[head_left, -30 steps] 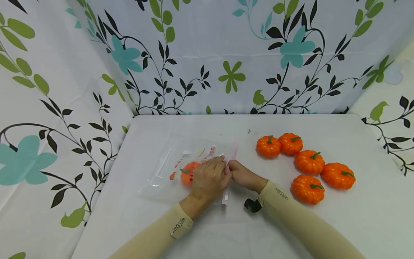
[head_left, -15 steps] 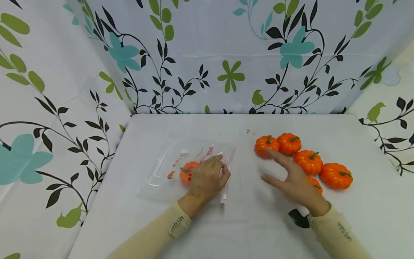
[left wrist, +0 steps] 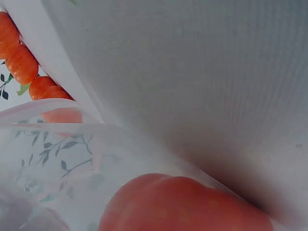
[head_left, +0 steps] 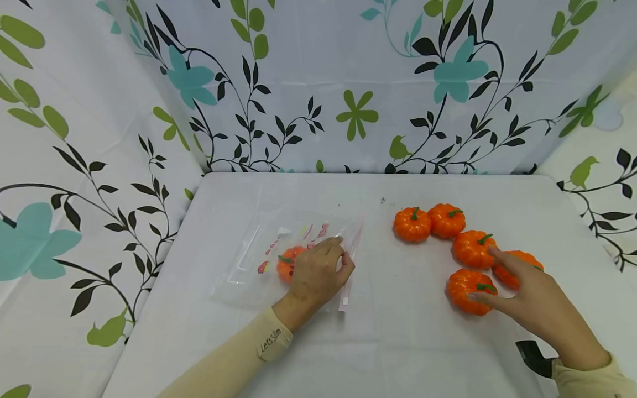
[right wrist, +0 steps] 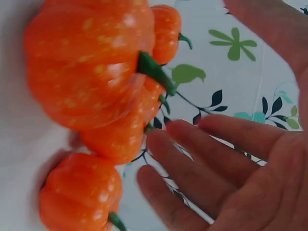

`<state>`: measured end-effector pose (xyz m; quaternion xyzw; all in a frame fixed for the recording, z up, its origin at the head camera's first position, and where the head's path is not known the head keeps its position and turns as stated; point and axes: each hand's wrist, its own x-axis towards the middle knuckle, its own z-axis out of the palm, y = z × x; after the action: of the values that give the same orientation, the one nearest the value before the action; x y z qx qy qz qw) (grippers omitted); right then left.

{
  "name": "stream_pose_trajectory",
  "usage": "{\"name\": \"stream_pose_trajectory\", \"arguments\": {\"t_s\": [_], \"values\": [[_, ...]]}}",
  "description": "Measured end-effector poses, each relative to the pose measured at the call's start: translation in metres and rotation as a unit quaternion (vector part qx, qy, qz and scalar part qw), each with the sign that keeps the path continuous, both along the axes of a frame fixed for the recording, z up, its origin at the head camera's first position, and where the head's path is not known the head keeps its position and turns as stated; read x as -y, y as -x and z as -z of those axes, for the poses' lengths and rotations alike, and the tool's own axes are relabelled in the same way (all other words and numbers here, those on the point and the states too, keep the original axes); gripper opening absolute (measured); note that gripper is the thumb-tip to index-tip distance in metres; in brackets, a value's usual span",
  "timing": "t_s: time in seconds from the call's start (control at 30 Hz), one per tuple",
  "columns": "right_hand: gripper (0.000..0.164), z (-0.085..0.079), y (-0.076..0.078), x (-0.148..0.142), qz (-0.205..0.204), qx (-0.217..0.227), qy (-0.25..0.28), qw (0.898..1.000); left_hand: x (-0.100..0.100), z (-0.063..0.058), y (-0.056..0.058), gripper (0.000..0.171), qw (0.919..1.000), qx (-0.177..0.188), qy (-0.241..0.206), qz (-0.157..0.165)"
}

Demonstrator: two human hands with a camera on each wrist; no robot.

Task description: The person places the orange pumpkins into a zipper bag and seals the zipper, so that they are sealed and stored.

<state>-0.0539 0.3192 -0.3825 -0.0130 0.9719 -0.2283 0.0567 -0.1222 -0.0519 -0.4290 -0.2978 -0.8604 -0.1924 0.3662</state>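
Observation:
A clear zip bag (head_left: pixel 244 265) with red print and a pinkish edge lies flat on the table. One small toy pumpkin (head_left: pixel 288 264) is inside it; the left wrist view shows this pumpkin (left wrist: pixel 178 207) close up. My left hand (head_left: pixel 320 273) pinches the bag near its pinkish edge. My right hand (head_left: pixel 542 304), fingers spread, hovers by the nearest loose pumpkin (head_left: pixel 470 292), thumb close to its stem. Another pumpkin (head_left: pixel 527 258) is partly hidden behind the fingers. In the right wrist view, the nearest pumpkin (right wrist: pixel 86 62) looms large beside the open palm.
Behind lie more loose pumpkins: one in the middle (head_left: pixel 473 249) and a touching pair, the left pumpkin (head_left: pixel 412 225) and the right pumpkin (head_left: pixel 446 220). A patterned curtain (head_left: pixel 318 83) rises behind the white table (head_left: pixel 398 354). A black wrist device (head_left: pixel 534 358) sits under the right wrist.
My right hand has left the bag's edge and swept right to the loose pumpkins, its fingers spreading. My left hand stays at the bag.

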Motion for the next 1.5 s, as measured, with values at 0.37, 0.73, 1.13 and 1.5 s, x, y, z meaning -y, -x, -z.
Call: {"name": "stream_pose_trajectory", "arguments": {"t_s": [0.37, 0.73, 1.13, 1.5], "values": [[0.111, 0.013, -0.003, -0.013, 0.003, 0.106, -0.044, 0.993, 0.000, -0.001, 0.001, 0.008, 0.9999, -0.009, -0.003, 0.002], [0.108, 0.029, -0.002, -0.008, -0.018, 0.052, -0.025, 0.998, -0.001, 0.001, 0.002, 0.011, 0.9997, -0.023, 0.001, -0.008], [0.098, 0.027, 0.006, 0.023, -0.050, 0.025, 0.014, 0.998, -0.002, 0.002, 0.001, 0.009, 0.9997, -0.018, -0.008, -0.011], [0.090, 0.020, 0.038, 0.089, -0.101, -0.008, 0.077, 0.992, -0.004, 0.002, -0.002, 0.008, 0.9997, -0.009, -0.012, -0.018]]}}
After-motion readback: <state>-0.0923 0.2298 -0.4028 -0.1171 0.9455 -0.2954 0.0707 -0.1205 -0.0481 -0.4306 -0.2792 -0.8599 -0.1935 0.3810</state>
